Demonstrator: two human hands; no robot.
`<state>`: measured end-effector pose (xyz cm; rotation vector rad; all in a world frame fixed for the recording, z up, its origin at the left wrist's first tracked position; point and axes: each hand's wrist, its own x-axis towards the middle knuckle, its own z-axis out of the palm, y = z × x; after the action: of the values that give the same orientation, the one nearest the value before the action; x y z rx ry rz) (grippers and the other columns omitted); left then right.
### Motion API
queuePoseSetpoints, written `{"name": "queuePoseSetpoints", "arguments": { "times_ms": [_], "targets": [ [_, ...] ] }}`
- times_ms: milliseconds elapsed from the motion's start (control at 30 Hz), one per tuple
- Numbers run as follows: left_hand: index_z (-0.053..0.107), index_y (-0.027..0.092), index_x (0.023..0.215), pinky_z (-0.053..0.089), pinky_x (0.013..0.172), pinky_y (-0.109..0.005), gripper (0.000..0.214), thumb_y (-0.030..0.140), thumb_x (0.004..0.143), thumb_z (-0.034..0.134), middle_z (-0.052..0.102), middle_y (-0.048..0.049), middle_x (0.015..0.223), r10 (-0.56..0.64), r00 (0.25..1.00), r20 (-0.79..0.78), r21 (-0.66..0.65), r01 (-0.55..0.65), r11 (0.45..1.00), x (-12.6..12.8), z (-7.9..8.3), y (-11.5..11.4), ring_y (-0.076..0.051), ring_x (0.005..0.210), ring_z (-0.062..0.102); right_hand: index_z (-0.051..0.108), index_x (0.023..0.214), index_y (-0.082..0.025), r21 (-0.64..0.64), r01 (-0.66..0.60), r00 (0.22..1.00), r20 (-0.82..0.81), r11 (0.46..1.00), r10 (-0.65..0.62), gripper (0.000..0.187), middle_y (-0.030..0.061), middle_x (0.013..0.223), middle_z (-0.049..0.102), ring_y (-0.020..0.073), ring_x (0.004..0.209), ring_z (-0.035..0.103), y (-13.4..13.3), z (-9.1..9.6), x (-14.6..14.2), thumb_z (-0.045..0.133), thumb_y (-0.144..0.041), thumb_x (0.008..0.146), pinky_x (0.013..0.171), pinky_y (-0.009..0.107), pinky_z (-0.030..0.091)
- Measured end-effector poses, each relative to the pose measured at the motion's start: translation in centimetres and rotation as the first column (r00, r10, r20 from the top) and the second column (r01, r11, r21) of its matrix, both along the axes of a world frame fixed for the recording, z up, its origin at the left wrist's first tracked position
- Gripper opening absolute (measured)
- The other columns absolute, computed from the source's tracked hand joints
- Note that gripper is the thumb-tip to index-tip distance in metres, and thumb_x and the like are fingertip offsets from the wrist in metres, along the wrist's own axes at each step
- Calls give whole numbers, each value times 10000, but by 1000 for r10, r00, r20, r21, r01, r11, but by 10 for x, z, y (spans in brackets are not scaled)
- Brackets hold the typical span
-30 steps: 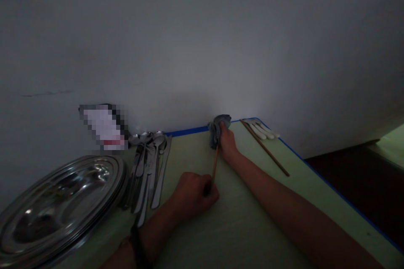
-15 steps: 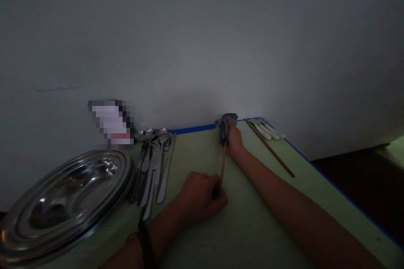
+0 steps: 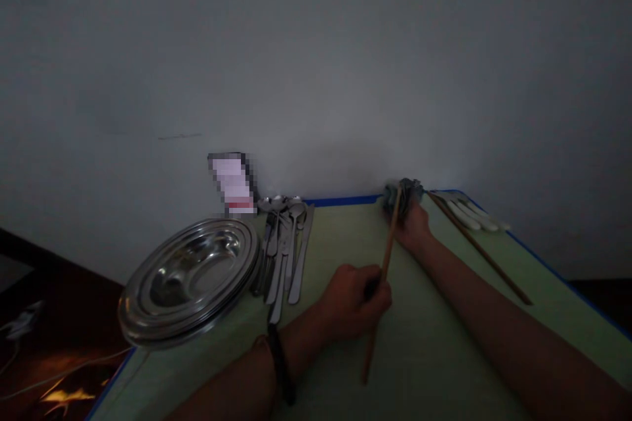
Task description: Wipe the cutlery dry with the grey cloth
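My left hand (image 3: 354,300) is closed round a long wooden chopstick (image 3: 384,270) near its middle. The stick slants from the table in front of me up to the far edge. Its far end runs into a crumpled grey-blue cloth (image 3: 403,195), which my right hand (image 3: 413,226) grips at the far edge of the green table (image 3: 444,355). A dark band sits on my left wrist.
A stack of steel plates (image 3: 190,279) overhangs the table's left edge. Several steel spoons and knives (image 3: 284,243) lie beside it. A second chopstick (image 3: 478,248) and white-handled utensils (image 3: 469,214) lie at the right. A pixelated object (image 3: 232,183) leans on the wall.
The view has swung to the left, showing the floor at left. The chopstick now reaches out behind my left hand toward me; the right hand stays on the cloth.
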<state>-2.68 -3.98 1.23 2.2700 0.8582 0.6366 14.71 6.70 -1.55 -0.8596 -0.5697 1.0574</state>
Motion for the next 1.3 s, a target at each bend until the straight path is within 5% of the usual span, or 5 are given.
{"name": "queuePoseSetpoints", "arguments": {
  "times_ms": [267, 500, 667, 900, 1300],
  "targets": [
    [408, 187, 610, 300, 442, -189, 327, 380, 860, 325, 377, 55, 517, 370, 853, 368, -227, -303, 925, -2, -3, 16, -89, 466, 387, 632, 743, -146, -269, -211, 735, 590, 940, 334, 482, 54, 681, 631, 158, 656, 569, -17, 9, -19, 418, -579, 760, 586, 257, 430],
    [500, 163, 584, 317, 476, -210, 414, 390, 874, 311, 428, 36, 503, 407, 858, 315, -144, -380, 914, -2, -4, 22, -109, 485, 439, 594, 986, -147, -74, -91, 576, 810, 993, 113, 627, 48, 774, 563, 128, 608, 473, -35, 26, -30, 188, -596, 824, 538, 246, 369],
    [553, 150, 643, 318, 482, -211, 406, 373, 884, 314, 530, 8, 573, 353, 902, 248, -58, -350, 935, -2, -8, 22, -119, 524, 486, 604, 810, -161, -110, -425, 202, 956, 899, 213, 405, 21, 693, 587, 138, 659, 527, -60, 60, -45, 366, -489, 826, 625, 253, 387],
    [574, 167, 702, 334, 551, -219, 342, 319, 887, 329, 559, 5, 616, 266, 958, 112, 74, -275, 959, -4, -8, 18, -130, 578, 521, 507, 637, -182, -101, -53, 50, 993, 993, 104, 417, -1, 533, 513, 123, 516, 482, -67, 88, 7, 319, -500, 831, 511, 241, 344],
    [507, 175, 619, 268, 491, -223, 299, 324, 841, 372, 471, 31, 527, 201, 980, -5, 98, -199, 975, -1, -6, 23, -110, 485, 436, 628, 690, -164, -382, 241, -472, 757, 892, 452, 424, 107, 698, 650, 215, 662, 612, -78, 73, 112, 333, -437, 825, 578, 294, 386]
  ]
}}
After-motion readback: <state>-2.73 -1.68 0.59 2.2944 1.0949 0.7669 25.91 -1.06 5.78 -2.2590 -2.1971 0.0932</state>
